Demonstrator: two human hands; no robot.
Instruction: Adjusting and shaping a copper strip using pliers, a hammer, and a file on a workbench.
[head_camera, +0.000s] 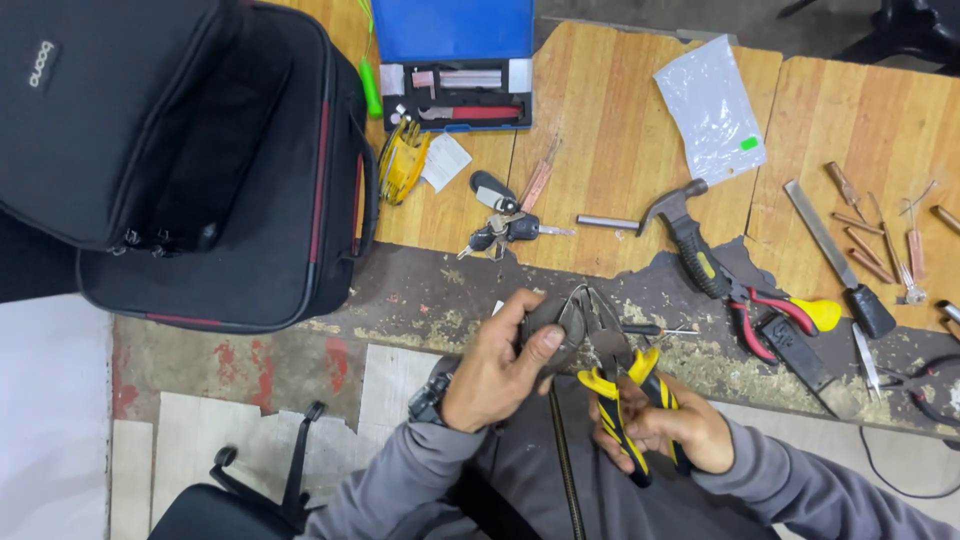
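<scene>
You're mid-grip: right hand (672, 425) fingers squeeze the yellow-handled pliers (612, 375), left hand (500, 365) fingers pinch a small dark piece (545, 315) at their tip; next, steady it

The pliers (610, 370) have dull grey metal jaws and glossy yellow-and-black plastic grips. At twelve o'clock the bench (600, 120) is bare, grainy wood (its near edge rough and flaking). At ten o'clock the bag (200, 150) is matt black cloth; at one o'clock, a crinkled glossy plastic pouch (715, 105).
</scene>
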